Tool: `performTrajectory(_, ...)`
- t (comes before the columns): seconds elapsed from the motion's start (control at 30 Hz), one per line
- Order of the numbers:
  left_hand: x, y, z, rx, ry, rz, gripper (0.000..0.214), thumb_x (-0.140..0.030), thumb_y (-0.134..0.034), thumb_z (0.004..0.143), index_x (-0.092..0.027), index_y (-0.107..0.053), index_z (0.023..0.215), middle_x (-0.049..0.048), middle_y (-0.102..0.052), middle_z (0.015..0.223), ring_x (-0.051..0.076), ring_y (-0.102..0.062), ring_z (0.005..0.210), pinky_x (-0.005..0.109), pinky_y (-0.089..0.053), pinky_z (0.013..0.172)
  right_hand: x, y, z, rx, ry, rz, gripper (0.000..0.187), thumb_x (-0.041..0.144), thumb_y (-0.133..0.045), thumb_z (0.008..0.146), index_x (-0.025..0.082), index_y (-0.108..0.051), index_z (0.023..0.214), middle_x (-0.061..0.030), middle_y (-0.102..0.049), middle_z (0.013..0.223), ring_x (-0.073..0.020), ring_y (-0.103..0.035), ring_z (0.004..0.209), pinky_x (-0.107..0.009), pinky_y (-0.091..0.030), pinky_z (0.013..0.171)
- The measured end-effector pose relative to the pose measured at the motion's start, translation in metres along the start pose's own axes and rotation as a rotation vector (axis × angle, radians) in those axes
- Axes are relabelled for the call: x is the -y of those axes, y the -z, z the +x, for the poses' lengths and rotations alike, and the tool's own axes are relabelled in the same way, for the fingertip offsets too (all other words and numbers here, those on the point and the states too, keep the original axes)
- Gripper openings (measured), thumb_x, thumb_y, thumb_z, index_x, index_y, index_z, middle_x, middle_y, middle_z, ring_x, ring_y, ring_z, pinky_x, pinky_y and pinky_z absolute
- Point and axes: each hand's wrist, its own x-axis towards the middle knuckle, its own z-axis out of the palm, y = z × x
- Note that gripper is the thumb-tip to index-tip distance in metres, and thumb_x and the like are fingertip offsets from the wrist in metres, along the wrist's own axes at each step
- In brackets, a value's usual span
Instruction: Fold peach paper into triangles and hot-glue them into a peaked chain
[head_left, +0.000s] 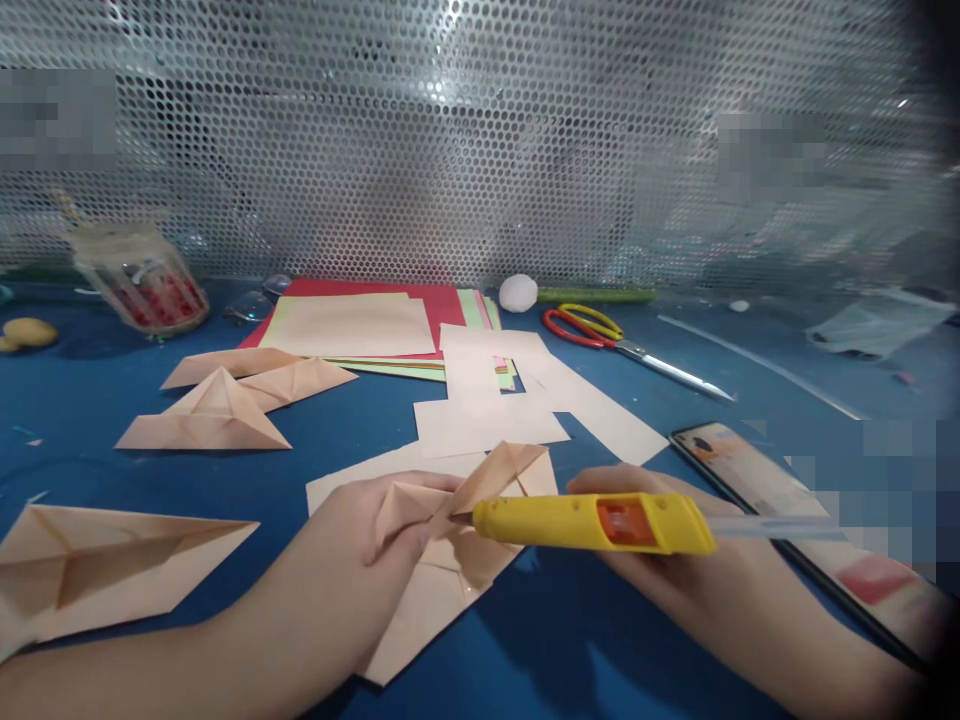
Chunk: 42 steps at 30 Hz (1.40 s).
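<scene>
From my end I am seeing a blue table (360, 420) running back to a perforated panel (390, 150); at the far left a clear jar (146, 280) is standing with red showing low in it, and a yellow lump (30, 332) is lying nearer, to its left; just right of the jar a clear object (251, 306) is resting, too indistinct for me to name; coloured sheets (360, 300), red and pale green among them, are lying in a stack by the panel; a white ball (517, 293) is sitting beside them, a green strip (600, 296) stretching to its right; scissors (634, 350) with red and yellow handles are pointing rightward; a pale bag (874, 322) is lying crumpled at far right; nearer me, a phone (735, 465) is lying aslant.
</scene>
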Motion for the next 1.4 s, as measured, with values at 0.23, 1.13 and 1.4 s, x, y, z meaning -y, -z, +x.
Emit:
performTrajectory(0.23,0.004,0.001,-0.001,-0.009,0.01,0.065,0.044,-0.018,-0.049,0.083,-0.036,-0.077,0.111,-0.0107,-0.074,0.121,0.015,-0.066,0.118,0.022,-0.047,0.103,0.009,0.007,0.01,0.027,0.17,-0.063,0.018,0.03,-0.042,0.103,0.025,-0.059,0.101,-0.0004,-0.075,0.079,-0.0162,-0.072,0.063,-0.025,-0.055,0.055)
performTrajectory(1.13,-0.002,0.002,0.0,0.016,-0.006,0.021,0.047,-0.013,-0.048,0.083,-0.037,-0.077,0.11,-0.0119,-0.076,0.116,0.015,-0.068,0.116,0.023,-0.05,0.101,0.005,0.011,0.009,0.013,0.202,-0.155,0.02,0.021,-0.042,0.099,0.023,-0.061,0.104,-0.0028,-0.075,0.081,-0.0189,-0.072,0.065,-0.029,-0.057,0.056)
performTrajectory(1.4,-0.01,0.003,0.001,0.047,-0.015,-0.016,0.044,-0.01,-0.047,0.083,-0.033,-0.079,0.104,-0.0107,-0.076,0.116,0.015,-0.07,0.11,0.021,-0.052,0.097,0.007,0.018,0.016,0.01,0.25,-0.236,0.025,0.023,-0.04,0.101,0.022,-0.065,0.096,-0.0043,-0.076,0.077,-0.0186,-0.072,0.061,-0.027,-0.056,0.053)
